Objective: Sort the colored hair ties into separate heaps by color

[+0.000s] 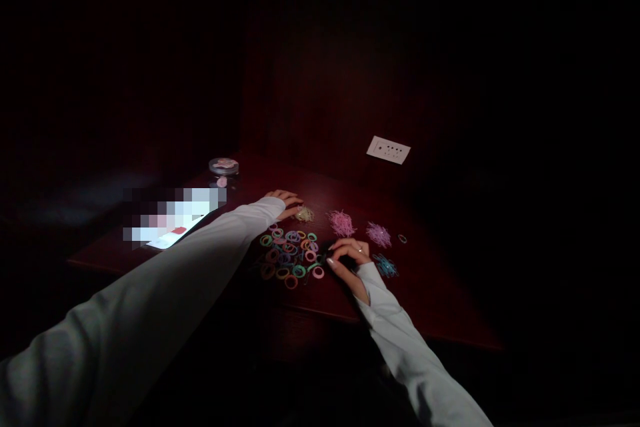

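A heap of small coloured elastic rings (290,255) lies on a dark red table (425,300). My left hand (286,204) reaches over the heap, its fingers curled down beside a small yellowish pile (304,215). My right hand (347,258), a ring on one finger, rests at the heap's right edge with fingers bent, pinching among the rings. What the fingers hold is too small to make out. Sorted piles lie to the right: pink (342,222), lilac (379,234), blue (386,265).
A round clear jar with a pink label (223,173) stands at the table's back left. A lit, blurred screen (173,217) lies left of my left arm. A white wall socket (389,150) sits behind. One stray ring (403,239) lies far right. Surroundings are dark.
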Demonstrator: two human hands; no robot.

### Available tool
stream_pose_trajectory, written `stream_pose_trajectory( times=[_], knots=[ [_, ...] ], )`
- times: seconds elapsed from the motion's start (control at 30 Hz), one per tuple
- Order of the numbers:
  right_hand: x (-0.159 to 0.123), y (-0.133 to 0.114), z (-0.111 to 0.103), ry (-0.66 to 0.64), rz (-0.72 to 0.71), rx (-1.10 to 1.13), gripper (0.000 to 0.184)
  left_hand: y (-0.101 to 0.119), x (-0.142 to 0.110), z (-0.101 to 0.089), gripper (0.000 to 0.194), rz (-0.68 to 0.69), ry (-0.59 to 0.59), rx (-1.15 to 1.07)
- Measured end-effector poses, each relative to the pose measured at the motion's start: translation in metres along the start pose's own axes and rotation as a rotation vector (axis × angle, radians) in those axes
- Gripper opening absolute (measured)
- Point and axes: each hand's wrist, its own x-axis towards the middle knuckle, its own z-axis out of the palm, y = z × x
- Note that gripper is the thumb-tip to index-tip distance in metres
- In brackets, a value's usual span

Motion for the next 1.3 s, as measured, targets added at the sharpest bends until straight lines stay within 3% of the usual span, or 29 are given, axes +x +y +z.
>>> stream_pose_trajectory(
  times=[0.07,0.17,0.37,0.6,1.1,1.3],
  knots=[
    [-0.002,0.003,-0.008,0.039,0.038,0.001,0.016,-0.002,0.001,0.002,0.042,0.008,0.008,0.002],
    [-0.004,0.003,-0.012,-0.020,-0.012,-0.057,0.010,-0.005,0.001,0.004,0.043,0.034,0.023,0.004],
    [-0.005,-0.007,-0.001,-0.204,-0.183,-0.241,0.015,-0.008,0.000,0.003,0.044,0.060,0.026,0.019],
    [0.000,-0.010,0.004,-0.260,-0.255,-0.325,0.015,-0.004,-0.003,-0.004,0.047,0.027,-0.028,0.010],
    [0.001,-0.005,0.009,-0.203,-0.155,-0.195,0.009,-0.007,0.002,-0.002,0.048,0.042,-0.031,0.042],
    [-0.002,0.009,-0.007,-0.014,-0.066,-0.125,0.014,-0.007,0.000,0.000,0.045,0.042,-0.005,0.014]
  ],
)
